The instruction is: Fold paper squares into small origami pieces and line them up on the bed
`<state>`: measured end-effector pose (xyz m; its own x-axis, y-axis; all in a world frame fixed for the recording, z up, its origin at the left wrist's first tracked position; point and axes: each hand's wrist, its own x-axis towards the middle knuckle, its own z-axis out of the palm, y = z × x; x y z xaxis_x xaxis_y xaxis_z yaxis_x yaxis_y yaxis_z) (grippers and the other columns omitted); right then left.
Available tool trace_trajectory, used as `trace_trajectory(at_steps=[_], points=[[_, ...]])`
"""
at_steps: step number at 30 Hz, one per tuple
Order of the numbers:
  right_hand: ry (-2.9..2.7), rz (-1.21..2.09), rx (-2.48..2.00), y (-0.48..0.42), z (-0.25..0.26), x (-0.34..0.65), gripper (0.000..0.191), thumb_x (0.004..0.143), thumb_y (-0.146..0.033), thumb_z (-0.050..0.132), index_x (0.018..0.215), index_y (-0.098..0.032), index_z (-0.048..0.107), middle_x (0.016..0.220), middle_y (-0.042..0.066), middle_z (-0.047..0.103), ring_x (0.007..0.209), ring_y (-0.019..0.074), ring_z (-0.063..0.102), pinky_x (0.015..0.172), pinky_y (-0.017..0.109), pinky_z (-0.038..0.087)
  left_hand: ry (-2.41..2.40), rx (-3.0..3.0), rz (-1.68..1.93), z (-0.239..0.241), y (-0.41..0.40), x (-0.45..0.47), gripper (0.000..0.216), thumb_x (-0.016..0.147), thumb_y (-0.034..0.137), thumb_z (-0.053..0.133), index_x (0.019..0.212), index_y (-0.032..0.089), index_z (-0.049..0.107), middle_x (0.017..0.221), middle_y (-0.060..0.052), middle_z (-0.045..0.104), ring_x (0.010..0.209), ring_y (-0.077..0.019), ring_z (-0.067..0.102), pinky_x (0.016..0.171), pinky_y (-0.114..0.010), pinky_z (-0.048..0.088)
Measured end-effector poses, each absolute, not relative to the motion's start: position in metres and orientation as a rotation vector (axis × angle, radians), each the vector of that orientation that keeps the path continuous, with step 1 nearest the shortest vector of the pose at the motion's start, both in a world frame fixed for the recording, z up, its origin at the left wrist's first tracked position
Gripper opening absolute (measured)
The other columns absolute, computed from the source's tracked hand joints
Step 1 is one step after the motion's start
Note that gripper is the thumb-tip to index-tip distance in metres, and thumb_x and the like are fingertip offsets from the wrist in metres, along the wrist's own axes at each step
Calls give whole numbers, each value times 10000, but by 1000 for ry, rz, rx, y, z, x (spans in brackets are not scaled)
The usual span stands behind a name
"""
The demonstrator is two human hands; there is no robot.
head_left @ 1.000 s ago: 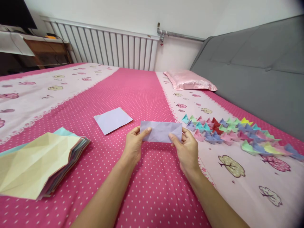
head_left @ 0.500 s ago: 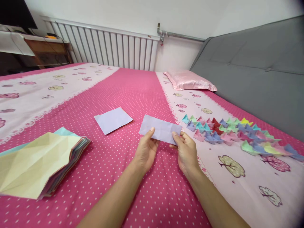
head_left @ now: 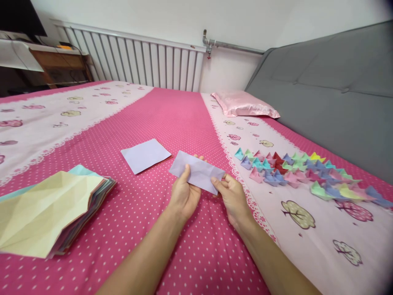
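Observation:
A lavender sheet of paper (head_left: 198, 169), folded into a long rectangle with faint creases, is held above the bed between both hands. My left hand (head_left: 186, 192) grips its left part, thumb on top and fingers underneath. On the right end, my right hand (head_left: 231, 194) pinches the paper between thumb and fingers. Just beyond my left hand lies a small stack of square paper (head_left: 145, 155) with a lavender sheet uppermost. Several rows of little folded paper boats (head_left: 294, 170) in many colours stand to the right of my right hand.
A thick pile of larger creased sheets (head_left: 49, 213), pale yellow on top, lies at the left. The pink dotted bedspread (head_left: 172, 114) covers the bed. Farther back are a pink pillow (head_left: 245, 104), a grey headboard (head_left: 331, 78) and a white radiator (head_left: 132, 57).
The folded lavender paper has shifted a little left and tilted, both hands moving with it. More of my left fingers now show behind its upper edge.

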<state>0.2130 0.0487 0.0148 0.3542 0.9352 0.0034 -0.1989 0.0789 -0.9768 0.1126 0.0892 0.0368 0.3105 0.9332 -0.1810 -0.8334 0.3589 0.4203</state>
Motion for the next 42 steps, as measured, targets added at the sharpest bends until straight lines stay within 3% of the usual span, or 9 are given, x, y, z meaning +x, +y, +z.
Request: trace_trajectory(at_steps=[5, 9, 12, 15, 19, 24, 34, 39, 42], points=[[-905, 722, -1327, 50, 9, 218, 426, 747, -399, 588, 1081, -154, 490, 963, 119, 665, 878, 236, 630, 778, 402, 482, 419, 269, 1179, 37, 91, 113, 286, 873, 174, 410, 1123, 150, 548, 1094, -88, 627, 1020, -157, 581, 891, -284, 478], [-1186, 32, -1492, 41, 21, 214, 533, 820, -359, 495, 1300, -187, 337, 1372, 127, 371, 1266, 249, 332, 1029, 473, 268, 512, 290, 1224, 40, 84, 119, 283, 853, 153, 448, 1112, 149, 561, 1080, -85, 629, 1024, -153, 574, 913, -264, 454], [-1644, -30, -1408, 32, 30, 205, 512, 884, -351, 353, 1370, -248, 227, 1470, 36, 180, 1345, 226, 147, 1072, 478, 187, 548, 321, 1128, 38, 76, 124, 293, 837, 198, 485, 1115, 153, 568, 1070, -86, 628, 1035, -178, 565, 925, -282, 436], [-2003, 16, -1310, 29, 29, 199, 563, 898, -410, 271, 1405, -227, 110, 1486, 22, 110, 1356, 218, 85, 1091, 471, 141, 518, 359, 1006, 36, 67, 128, 336, 834, 281, 490, 1153, 196, 551, 1090, -71, 617, 1071, -195, 542, 946, -306, 408], [-2058, -18, -1348, 32, 21, 198, 592, 896, -475, 179, 1411, -203, 76, 1488, 34, 97, 1357, 228, 71, 1095, 490, 80, 382, 339, 908, 40, 60, 128, 362, 863, 329, 418, 1203, 246, 512, 1140, -39, 596, 1122, -181, 507, 985, -302, 362], [-1982, -84, -1461, 35, 20, 201, 618, 887, -505, 162, 1412, -193, 66, 1488, 38, 99, 1357, 236, 58, 1092, 501, 47, 317, 257, 817, 48, 63, 120, 389, 893, 345, 339, 1232, 221, 483, 1206, -37, 562, 1163, -169, 472, 1011, -290, 329], [-1669, -78, -1557, 42, 18, 216, 564, 894, -414, 303, 1400, -286, 90, 1487, 19, 107, 1357, 244, 54, 1057, 562, 70, 261, 331, 905, 45, 69, 116, 360, 893, 306, 344, 1227, 280, 476, 1185, -27, 578, 1123, -178, 514, 912, -322, 446], [-1478, 116, -1586, 50, 10, 234, 545, 896, -445, 281, 1394, -265, 153, 1486, 39, 113, 1358, 214, 59, 1069, 524, 45, 227, 355, 899, 46, 73, 112, 366, 887, 319, 369, 1240, 283, 458, 1163, -54, 589, 1131, -195, 509, 927, -355, 430], [-1211, 368, -1498, 54, 10, 242, 542, 884, -492, 274, 1363, -238, 269, 1460, 67, 216, 1329, 222, 205, 1069, 474, 156, 251, 352, 903, 47, 77, 108, 366, 887, 324, 372, 1238, 268, 461, 1129, -68, 609, 1134, -194, 507, 941, -359, 416]])
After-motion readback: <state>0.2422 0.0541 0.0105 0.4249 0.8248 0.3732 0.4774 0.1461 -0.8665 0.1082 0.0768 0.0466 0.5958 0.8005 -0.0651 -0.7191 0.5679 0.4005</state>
